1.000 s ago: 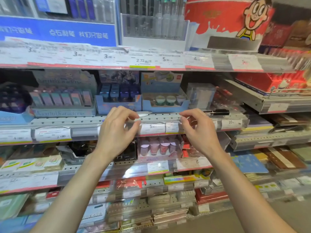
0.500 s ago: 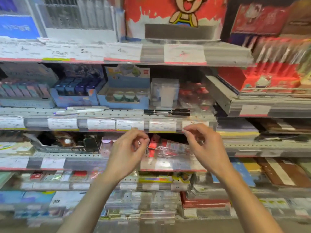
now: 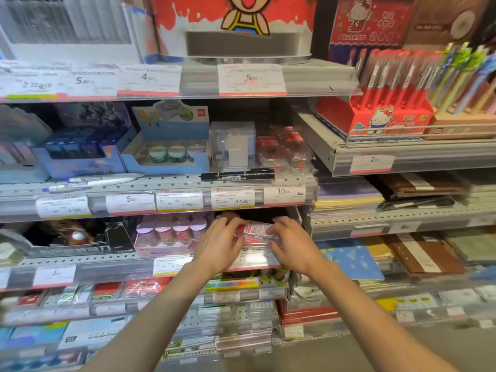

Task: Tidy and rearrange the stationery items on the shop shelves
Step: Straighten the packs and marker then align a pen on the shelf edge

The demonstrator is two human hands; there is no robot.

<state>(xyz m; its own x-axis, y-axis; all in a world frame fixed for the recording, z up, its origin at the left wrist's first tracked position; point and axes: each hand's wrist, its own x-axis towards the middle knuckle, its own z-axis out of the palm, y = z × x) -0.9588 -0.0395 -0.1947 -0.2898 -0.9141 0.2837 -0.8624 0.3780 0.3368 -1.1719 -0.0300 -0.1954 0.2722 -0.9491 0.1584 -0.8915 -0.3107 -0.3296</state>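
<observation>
Both hands reach into the third shelf from the top. My left hand (image 3: 220, 245) and my right hand (image 3: 291, 244) lie on either side of a stack of clear plastic packets with red-and-white labels (image 3: 256, 230). The fingers of each hand curl onto the packets' edges. A box of small pink-lidded jars (image 3: 171, 232) stands just left of my left hand. One shelf higher, a black marker (image 3: 237, 175) lies loose along the shelf's front edge, and white pens (image 3: 99, 181) lie loose further left.
Price-tag strips (image 3: 182, 200) run along each shelf front. A blue tray of round tapes (image 3: 166, 154) and a clear box (image 3: 232, 143) stand above. Notebooks (image 3: 351, 260) are stacked on the right-hand shelves. A red pen display (image 3: 375, 114) sits at the upper right.
Both hands dropped from the price-tag strip of the shelf above down into the lower shelf and now grip the clear packets. The view shifted right and down.
</observation>
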